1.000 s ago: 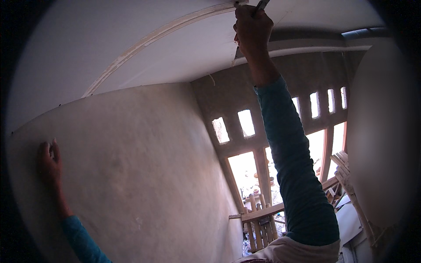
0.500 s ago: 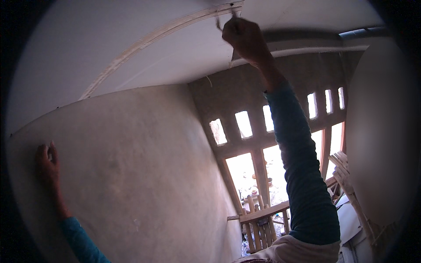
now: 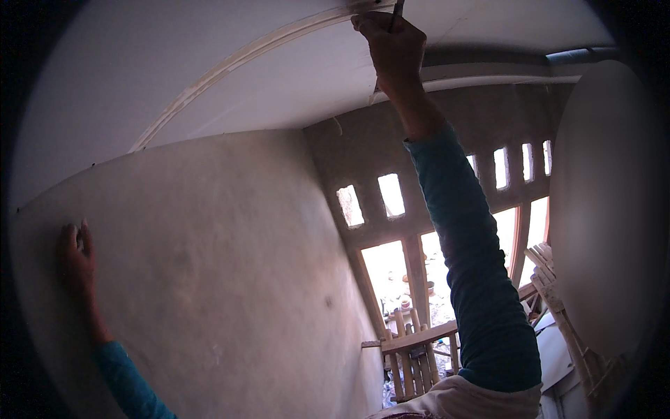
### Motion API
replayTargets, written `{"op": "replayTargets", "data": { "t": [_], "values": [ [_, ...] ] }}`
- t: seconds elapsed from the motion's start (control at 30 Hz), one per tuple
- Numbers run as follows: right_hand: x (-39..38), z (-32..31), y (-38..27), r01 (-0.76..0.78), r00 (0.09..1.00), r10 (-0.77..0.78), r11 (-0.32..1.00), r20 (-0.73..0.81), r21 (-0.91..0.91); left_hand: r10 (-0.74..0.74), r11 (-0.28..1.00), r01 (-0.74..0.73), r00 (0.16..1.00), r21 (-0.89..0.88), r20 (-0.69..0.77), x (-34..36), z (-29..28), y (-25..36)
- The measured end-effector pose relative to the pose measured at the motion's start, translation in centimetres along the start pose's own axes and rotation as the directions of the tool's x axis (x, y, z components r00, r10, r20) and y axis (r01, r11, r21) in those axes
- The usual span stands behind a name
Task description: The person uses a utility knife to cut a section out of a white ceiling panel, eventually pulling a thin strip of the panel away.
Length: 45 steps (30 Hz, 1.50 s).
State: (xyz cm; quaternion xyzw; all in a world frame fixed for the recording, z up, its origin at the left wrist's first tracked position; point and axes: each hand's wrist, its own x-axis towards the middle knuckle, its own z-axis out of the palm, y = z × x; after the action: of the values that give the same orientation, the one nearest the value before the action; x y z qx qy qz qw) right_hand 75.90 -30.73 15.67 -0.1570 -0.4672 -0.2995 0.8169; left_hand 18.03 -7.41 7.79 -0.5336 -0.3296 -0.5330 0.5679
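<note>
Raised overhead, my right hand is closed around a thin dark-handled tool. Its working end is blurred and partly cut off by the top edge, so its kind is unclear. It is at a pale, rough seam strip running in a curve across the white ceiling. On the far left, my left hand is beside the grey plastered wall, fingers curled. Something pale shows between its fingers, too small and dark to name.
Ahead is a wall with small vent openings and tall wooden-framed windows. A slatted wooden piece stands below them. Bamboo poles and a pale sheet are at right. A large blurred oval covers the right side.
My right hand has shifted slightly upward, and its forearm has swung a little left. The tool in it has turned, its handle now pointing up. My left hand has stayed almost still.
</note>
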Motion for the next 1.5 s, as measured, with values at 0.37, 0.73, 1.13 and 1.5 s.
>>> {"op": "replayTargets", "data": {
  "t": [0.37, 0.73, 1.13, 1.5],
  "values": [
    [-0.1, 2.1, -0.1, 0.103, 0.966, -0.135, 0.984, -0.221, -0.147, -0.026, 0.999, 0.023, 0.996, 0.039, 0.084, 0.3, -1.5, 0.5],
    [-0.4, 2.0, 0.0, -0.082, 0.996, 0.088, 0.984, -0.029, 0.161, 0.035, 0.999, -0.036, 0.999, 0.029, 0.021, 0.8, -1.9, 1.2],
    [-9.3, 11.4, 2.6, -0.005, 0.943, 0.003, 1.0, 0.333, 0.006, -0.014, 1.0, 0.013, 0.999, 0.025, 0.046, 1.0, -2.3, 2.0],
    [-10.8, 18.5, 3.7, -0.236, 0.967, 0.255, 0.927, -0.029, 0.292, 0.034, 0.999, -0.034, 0.999, -0.007, -0.004, 0.9, -1.4, 1.0]
  ]
}}
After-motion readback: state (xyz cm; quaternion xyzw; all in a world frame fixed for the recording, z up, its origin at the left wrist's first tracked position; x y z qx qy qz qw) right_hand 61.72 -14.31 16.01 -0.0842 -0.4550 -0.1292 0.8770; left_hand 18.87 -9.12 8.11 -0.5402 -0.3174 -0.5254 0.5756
